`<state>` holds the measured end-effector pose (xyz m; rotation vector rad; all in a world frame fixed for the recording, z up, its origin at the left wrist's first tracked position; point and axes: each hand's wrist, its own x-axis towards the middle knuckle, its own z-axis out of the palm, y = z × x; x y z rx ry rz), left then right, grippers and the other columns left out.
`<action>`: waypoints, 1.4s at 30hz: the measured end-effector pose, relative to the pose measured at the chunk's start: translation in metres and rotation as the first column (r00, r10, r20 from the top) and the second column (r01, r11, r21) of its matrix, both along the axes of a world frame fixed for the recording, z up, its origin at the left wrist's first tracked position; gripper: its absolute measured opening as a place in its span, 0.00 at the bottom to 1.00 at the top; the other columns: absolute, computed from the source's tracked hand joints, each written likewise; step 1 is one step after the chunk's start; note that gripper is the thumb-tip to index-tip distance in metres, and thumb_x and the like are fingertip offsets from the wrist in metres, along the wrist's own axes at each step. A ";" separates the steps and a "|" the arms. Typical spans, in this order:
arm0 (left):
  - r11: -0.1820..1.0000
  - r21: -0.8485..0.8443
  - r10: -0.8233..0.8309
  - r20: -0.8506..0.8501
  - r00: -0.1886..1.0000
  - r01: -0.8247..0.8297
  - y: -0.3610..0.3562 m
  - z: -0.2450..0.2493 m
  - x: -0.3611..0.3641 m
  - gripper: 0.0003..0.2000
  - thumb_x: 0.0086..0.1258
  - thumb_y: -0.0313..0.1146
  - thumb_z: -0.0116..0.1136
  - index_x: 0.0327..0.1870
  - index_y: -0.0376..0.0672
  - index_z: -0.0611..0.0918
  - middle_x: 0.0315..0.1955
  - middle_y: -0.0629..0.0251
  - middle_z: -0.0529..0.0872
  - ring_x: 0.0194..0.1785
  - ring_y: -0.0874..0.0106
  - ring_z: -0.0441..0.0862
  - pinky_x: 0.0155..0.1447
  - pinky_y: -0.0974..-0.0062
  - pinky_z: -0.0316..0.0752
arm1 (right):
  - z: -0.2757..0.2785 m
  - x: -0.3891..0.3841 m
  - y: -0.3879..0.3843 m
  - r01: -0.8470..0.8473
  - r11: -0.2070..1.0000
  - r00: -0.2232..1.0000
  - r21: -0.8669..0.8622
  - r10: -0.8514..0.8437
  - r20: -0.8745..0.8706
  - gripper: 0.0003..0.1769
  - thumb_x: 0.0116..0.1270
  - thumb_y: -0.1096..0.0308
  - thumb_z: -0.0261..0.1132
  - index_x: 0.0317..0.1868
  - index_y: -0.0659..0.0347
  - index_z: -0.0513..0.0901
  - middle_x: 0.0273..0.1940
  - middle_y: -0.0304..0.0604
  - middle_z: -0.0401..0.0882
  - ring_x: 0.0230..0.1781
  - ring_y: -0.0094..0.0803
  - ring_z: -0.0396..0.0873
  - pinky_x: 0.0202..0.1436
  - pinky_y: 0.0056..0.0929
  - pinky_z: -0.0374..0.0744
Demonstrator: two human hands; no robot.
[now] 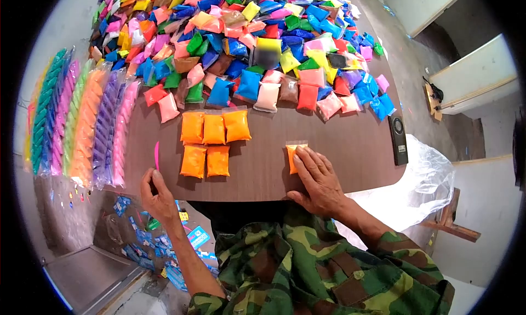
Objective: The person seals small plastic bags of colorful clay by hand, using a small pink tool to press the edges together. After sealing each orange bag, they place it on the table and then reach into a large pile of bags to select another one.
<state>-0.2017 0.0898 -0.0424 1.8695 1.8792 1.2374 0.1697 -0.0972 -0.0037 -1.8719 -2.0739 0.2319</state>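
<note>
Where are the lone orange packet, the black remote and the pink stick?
lone orange packet (290, 151), head view, its uncovered upper left part.
black remote (398, 140), head view, its middle.
pink stick (156, 155), head view, mid-length.

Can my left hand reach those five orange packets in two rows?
Probably yes. The left hand sits at the edge of the table, just below the orange packets, with nothing between them, though its fingers seem to pinch a pink strip.

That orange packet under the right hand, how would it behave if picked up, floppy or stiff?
Probably soft: the orange packet looks like a puffy plastic pouch, like the five orange packets beside it. Likely light, being small under the right hand. Its glossy film may be slippery.
</note>
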 end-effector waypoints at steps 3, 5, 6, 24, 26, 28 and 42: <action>1.000 0.016 0.012 0.013 1.000 -0.013 0.001 -0.004 0.002 0.12 0.86 0.39 0.63 0.58 0.41 0.90 0.54 0.55 0.93 0.55 0.62 0.91 0.55 0.64 0.91 | 0.004 -0.001 -0.001 -0.012 1.000 1.000 -0.025 0.013 0.019 0.47 0.77 0.44 0.70 0.82 0.71 0.68 0.85 0.63 0.62 0.87 0.58 0.59 0.89 0.55 0.57; 0.999 0.043 0.007 0.020 1.000 -0.008 0.001 -0.007 0.003 0.12 0.86 0.39 0.63 0.58 0.41 0.90 0.54 0.55 0.93 0.55 0.62 0.91 0.55 0.65 0.91 | 0.007 0.000 0.003 -0.025 0.999 0.999 -0.045 0.027 0.032 0.46 0.77 0.45 0.69 0.82 0.71 0.69 0.85 0.62 0.62 0.87 0.57 0.60 0.89 0.54 0.58; 0.999 0.035 0.021 0.008 1.000 -0.021 0.001 -0.007 0.003 0.13 0.87 0.40 0.62 0.58 0.41 0.89 0.54 0.55 0.93 0.55 0.62 0.91 0.56 0.65 0.91 | 0.008 0.001 0.005 -0.029 0.998 0.999 -0.053 0.031 0.032 0.45 0.78 0.45 0.69 0.81 0.71 0.69 0.85 0.62 0.62 0.87 0.57 0.60 0.89 0.54 0.58; 0.990 0.138 -0.021 0.017 1.000 0.019 0.003 -0.018 0.002 0.12 0.86 0.39 0.63 0.56 0.41 0.90 0.53 0.55 0.93 0.55 0.62 0.91 0.57 0.63 0.91 | -0.002 -0.010 -0.018 0.000 0.999 0.996 -0.033 0.003 0.087 0.49 0.79 0.37 0.64 0.82 0.73 0.68 0.86 0.64 0.60 0.88 0.58 0.57 0.89 0.56 0.54; 0.987 0.156 -0.024 -0.019 1.000 0.027 0.003 -0.018 0.002 0.12 0.88 0.39 0.60 0.57 0.41 0.89 0.52 0.56 0.93 0.53 0.64 0.91 0.58 0.64 0.90 | 0.004 -0.007 -0.011 -0.013 0.997 0.995 -0.078 0.021 0.097 0.50 0.79 0.36 0.63 0.82 0.72 0.67 0.86 0.64 0.59 0.89 0.58 0.57 0.89 0.56 0.53; 0.989 0.144 -0.019 0.000 1.000 0.018 0.002 -0.017 0.004 0.12 0.87 0.39 0.62 0.54 0.40 0.90 0.52 0.55 0.93 0.54 0.63 0.91 0.58 0.64 0.90 | 0.002 -0.008 -0.011 -0.008 0.998 0.997 -0.070 0.013 0.074 0.50 0.79 0.37 0.65 0.83 0.72 0.67 0.86 0.64 0.59 0.89 0.58 0.57 0.89 0.56 0.53; 0.984 0.171 -0.059 0.038 0.998 0.052 0.002 -0.013 0.004 0.12 0.88 0.37 0.61 0.56 0.38 0.89 0.52 0.55 0.93 0.53 0.62 0.90 0.56 0.68 0.88 | 0.007 0.002 -0.018 -0.020 0.996 1.000 0.092 0.021 -0.003 0.37 0.76 0.55 0.71 0.78 0.68 0.76 0.82 0.60 0.69 0.84 0.57 0.66 0.85 0.54 0.64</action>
